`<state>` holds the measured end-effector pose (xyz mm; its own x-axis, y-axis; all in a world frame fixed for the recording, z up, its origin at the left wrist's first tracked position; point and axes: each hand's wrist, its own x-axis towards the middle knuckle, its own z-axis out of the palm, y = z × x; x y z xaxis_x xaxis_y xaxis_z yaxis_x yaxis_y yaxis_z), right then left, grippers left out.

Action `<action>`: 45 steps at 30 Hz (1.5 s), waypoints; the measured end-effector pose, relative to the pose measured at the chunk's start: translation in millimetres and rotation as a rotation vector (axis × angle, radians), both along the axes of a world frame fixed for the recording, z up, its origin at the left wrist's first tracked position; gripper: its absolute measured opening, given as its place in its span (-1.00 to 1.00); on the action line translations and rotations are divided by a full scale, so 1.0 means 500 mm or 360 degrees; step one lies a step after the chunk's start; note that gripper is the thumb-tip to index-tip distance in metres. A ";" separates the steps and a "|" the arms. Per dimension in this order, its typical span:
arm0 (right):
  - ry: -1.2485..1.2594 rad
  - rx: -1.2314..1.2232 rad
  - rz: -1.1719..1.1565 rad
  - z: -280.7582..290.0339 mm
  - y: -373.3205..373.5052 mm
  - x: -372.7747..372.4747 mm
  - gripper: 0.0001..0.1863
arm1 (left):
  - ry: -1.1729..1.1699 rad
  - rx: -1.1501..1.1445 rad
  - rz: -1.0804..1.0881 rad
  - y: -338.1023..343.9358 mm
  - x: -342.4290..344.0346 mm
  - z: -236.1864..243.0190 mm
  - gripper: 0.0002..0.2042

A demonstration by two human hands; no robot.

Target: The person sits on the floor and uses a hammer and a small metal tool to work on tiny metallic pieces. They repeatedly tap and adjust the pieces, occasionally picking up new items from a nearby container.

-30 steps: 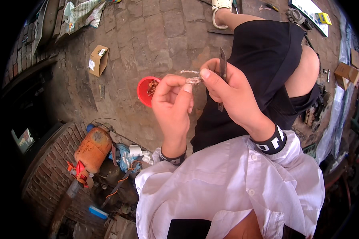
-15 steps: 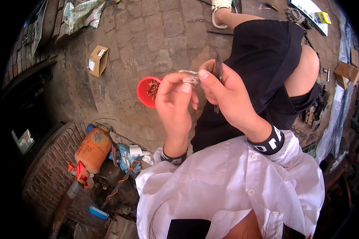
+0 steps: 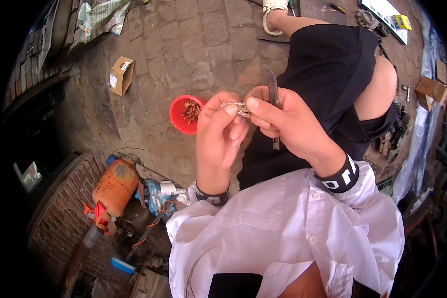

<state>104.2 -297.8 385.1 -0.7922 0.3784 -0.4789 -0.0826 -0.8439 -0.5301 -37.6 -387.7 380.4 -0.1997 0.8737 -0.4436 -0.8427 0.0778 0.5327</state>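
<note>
In front of my lap, my left hand [image 3: 218,131] pinches a small bundle of thin silvery strands [image 3: 241,108] between thumb and fingertips. My right hand [image 3: 288,114] meets it, its thumb and forefinger closed at the right end of the same bundle. A thin dark metal blade [image 3: 273,89] also sits in the right hand, its slanted tip pointing away from me and its notched end showing below the fingers. Just left of my left hand, a red bowl [image 3: 175,116] on the paved floor holds many short copper-coloured pieces [image 3: 190,111].
A cardboard box [image 3: 120,77] lies on the floor at the far left. A rusty orange gas cylinder [image 3: 116,186] is at the lower left, beside blue plastic [image 3: 158,196]. Another carton [image 3: 430,91] and metal parts [image 3: 367,20] lie to the right, past my black-clothed leg [image 3: 328,74].
My right hand and the blade have come slightly nearer to me. The bundle between my hands has shifted a little and turned, with both hands still pinching it.
</note>
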 end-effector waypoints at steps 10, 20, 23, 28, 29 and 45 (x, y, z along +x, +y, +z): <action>-0.0277 0.0433 -0.0051 0.003 0.008 0.009 -0.78 | 0.0696 -0.0141 -0.0056 0.011 0.023 0.030 -0.90; -0.0304 0.0441 -0.0250 0.024 0.006 -0.001 -0.82 | 0.0963 -0.0062 0.0060 0.010 0.030 0.021 -0.88; -0.0306 0.0476 -0.0258 0.023 -0.001 -0.002 -0.84 | 0.0961 -0.0051 0.0096 0.008 0.032 0.023 -0.88; -0.0268 0.0696 -0.0323 0.011 -0.003 -0.001 -0.87 | 0.1034 -0.0093 0.0000 0.007 0.032 0.026 -0.87; -0.0304 0.0747 -0.0307 0.011 -0.002 -0.002 -0.87 | 0.1065 -0.0111 -0.0028 0.006 0.032 0.027 -0.86; -0.0586 0.2078 -0.0032 0.036 0.005 0.019 -0.78 | 0.1336 -0.0134 0.0102 -0.003 0.032 0.042 -0.91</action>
<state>113.4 -295.4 402.9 -0.6861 0.7255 0.0541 0.2300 0.2868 -0.9300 -21.8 -389.1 401.5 -0.5398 0.8203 -0.1890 -0.1744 0.1107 0.9784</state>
